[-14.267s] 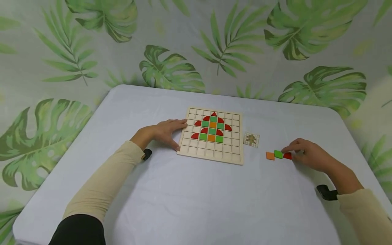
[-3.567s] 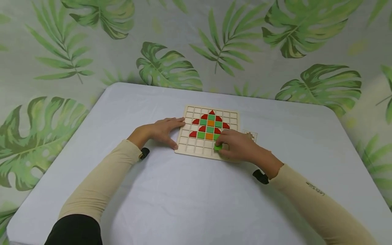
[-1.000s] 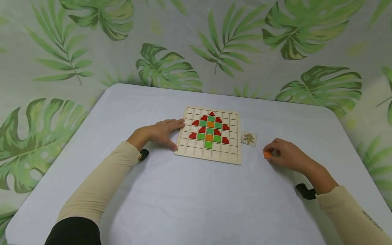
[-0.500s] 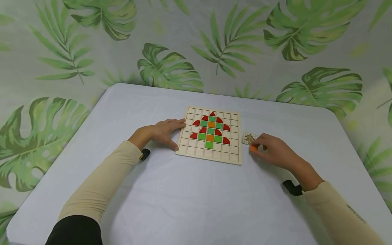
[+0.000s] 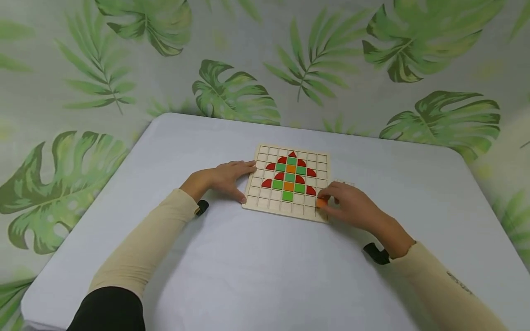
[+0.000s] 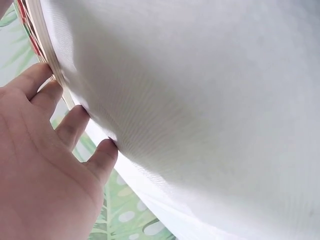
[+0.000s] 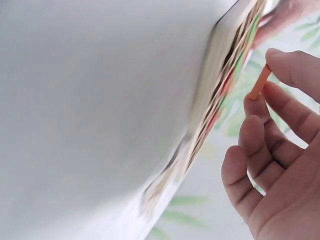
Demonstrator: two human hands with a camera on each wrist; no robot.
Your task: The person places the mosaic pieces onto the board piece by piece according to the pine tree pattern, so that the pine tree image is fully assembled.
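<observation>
My right hand (image 5: 352, 204) pinches an orange square tile (image 5: 321, 203) between thumb and fingertips, over the lower right corner of a wooden grid board (image 5: 265, 202). In the right wrist view the tile (image 7: 260, 82) is seen edge-on, held clear of the board. On the board, red, green and orange tiles form a tree shape, with a red triangle (image 5: 292, 154) at the top and a green square (image 5: 287, 196) at the bottom. My left hand (image 5: 225, 178) lies spread at the board's left edge, fingertips and thumb touching it; the left wrist view shows its fingers (image 6: 73, 125) extended.
A small pattern card (image 5: 344, 182) lies right of the board, mostly hidden behind my right hand. A white cloth (image 5: 256, 271) covers the table, and a leaf-print curtain (image 5: 331, 59) hangs behind it.
A red quarter-circle and a green square from the right have joined the pattern. The right hand has taken up the orange tile and carried it left over the board. The left hand stays put.
</observation>
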